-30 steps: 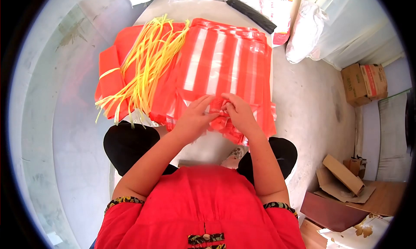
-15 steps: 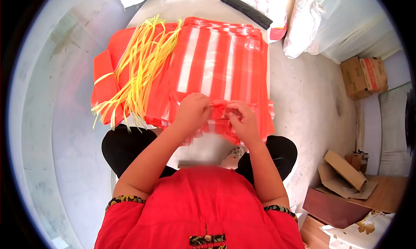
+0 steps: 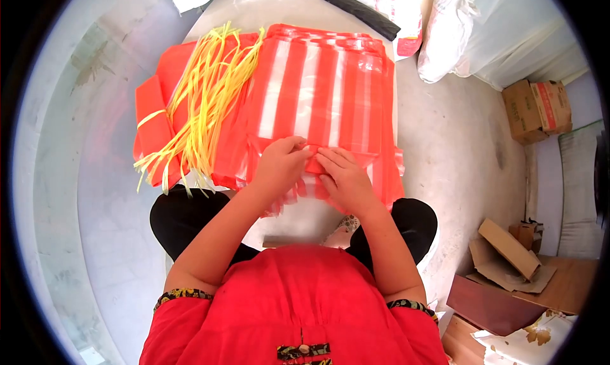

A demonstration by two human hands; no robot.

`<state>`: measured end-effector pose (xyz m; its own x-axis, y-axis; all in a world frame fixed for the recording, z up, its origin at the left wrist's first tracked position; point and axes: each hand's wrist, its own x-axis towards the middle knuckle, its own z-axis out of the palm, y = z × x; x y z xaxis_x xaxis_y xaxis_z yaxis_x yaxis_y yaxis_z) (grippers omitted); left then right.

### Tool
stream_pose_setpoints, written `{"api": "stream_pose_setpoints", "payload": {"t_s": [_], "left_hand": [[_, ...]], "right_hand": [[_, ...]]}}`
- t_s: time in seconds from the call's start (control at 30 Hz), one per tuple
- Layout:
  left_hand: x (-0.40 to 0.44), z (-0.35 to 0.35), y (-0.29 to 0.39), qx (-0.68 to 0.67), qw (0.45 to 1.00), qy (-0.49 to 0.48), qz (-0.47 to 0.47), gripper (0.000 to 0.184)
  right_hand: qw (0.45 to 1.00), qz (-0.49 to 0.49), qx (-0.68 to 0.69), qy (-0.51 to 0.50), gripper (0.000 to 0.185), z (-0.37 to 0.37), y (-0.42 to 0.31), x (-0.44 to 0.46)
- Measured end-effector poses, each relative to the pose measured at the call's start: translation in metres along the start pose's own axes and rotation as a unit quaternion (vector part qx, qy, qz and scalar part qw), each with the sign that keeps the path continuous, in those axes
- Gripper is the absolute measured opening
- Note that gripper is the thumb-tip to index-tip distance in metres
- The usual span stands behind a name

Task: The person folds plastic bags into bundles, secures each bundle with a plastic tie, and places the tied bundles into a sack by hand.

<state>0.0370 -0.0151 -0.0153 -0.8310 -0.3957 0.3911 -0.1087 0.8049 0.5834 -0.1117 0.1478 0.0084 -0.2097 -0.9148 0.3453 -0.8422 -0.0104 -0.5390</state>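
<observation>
A stack of red and clear striped plastic bags lies on the table in front of me. At its near edge my left hand is closed, pinching the folded rim of the top bag between thumb and fingers. Close beside it, my right hand rests on the same rim with fingers stretched out and the thumb apart. The fingertips of both hands almost meet. A loose bundle of yellow strips lies to the left, over folded red material that has a yellow band across it.
A black roll lies at the table's far edge, near white sacks. Cardboard boxes stand on the floor to the right. Nearer, an opened carton sits on a brown wooden surface. My knees flank the table's near end.
My right hand has gone from curled fingers at the bag's rim to fingers stretched out over it, slightly closer to the left hand. The left hand stays at the rim.
</observation>
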Motion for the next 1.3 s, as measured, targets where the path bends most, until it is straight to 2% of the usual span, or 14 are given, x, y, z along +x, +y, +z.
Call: {"api": "stream_pose_setpoints", "payload": {"t_s": [0.07,0.13,0.37,0.6,0.67,0.73,0.8,0.87,0.9,0.97,1.0,1.07,1.2,1.3], "left_hand": [[-0.002,-0.012,0.004,0.044,0.996,-0.016,0.075,0.043],[0.000,-0.023,0.011,0.066,0.994,-0.023,0.082,0.045],[0.000,-0.023,0.001,0.151,0.983,-0.038,0.096,0.045],[0.003,-0.029,-0.003,0.121,0.991,-0.021,0.060,0.041],[0.003,-0.038,-0.001,0.133,0.989,0.009,0.071,0.039],[-0.006,-0.041,-0.015,0.140,0.988,-0.001,0.059,0.035],[-0.014,-0.050,-0.021,0.134,0.990,-0.006,0.050,0.029],[-0.023,-0.063,-0.013,0.116,0.992,-0.005,0.041,0.020],[-0.025,-0.071,-0.007,0.066,0.997,-0.036,-0.022,0.017],[-0.031,-0.082,0.002,-0.036,0.984,-0.098,-0.148,0.013],[-0.032,-0.081,0.002,-0.056,0.979,-0.085,-0.178,0.014],[-0.031,-0.078,0.000,-0.094,0.965,-0.059,-0.236,0.017],[-0.023,-0.069,-0.008,-0.077,0.956,-0.042,-0.279,0.023],[-0.023,-0.060,-0.019,-0.051,0.960,-0.018,-0.276,0.025]], "right_hand": [[1.000,-0.012,-0.003,-0.012,0.043,-0.004,0.002,0.002],[1.000,-0.018,-0.009,-0.024,0.045,-0.007,0.003,0.006],[0.996,-0.060,-0.068,-0.019,0.047,-0.001,0.009,0.010],[0.990,-0.052,-0.126,0.044,0.042,0.004,0.009,0.009],[0.990,-0.040,-0.131,0.040,0.041,0.001,0.006,0.010],[0.989,-0.037,-0.138,0.036,0.040,-0.005,0.002,0.011],[0.988,-0.043,-0.146,0.030,0.038,-0.014,-0.001,0.007],[0.987,0.021,-0.143,-0.065,0.029,-0.028,-0.007,0.001],[0.982,0.053,-0.140,-0.113,0.025,-0.038,-0.012,0.001],[0.978,0.155,-0.019,-0.139,0.020,-0.064,-0.029,0.010],[0.966,0.206,0.043,-0.151,0.020,-0.071,-0.032,0.014],[0.967,0.189,0.044,-0.162,0.023,-0.067,-0.014,0.026],[0.952,0.218,0.001,-0.217,0.032,-0.053,0.021,0.050],[0.965,0.205,0.045,-0.158,0.032,-0.040,0.037,0.049]]}}
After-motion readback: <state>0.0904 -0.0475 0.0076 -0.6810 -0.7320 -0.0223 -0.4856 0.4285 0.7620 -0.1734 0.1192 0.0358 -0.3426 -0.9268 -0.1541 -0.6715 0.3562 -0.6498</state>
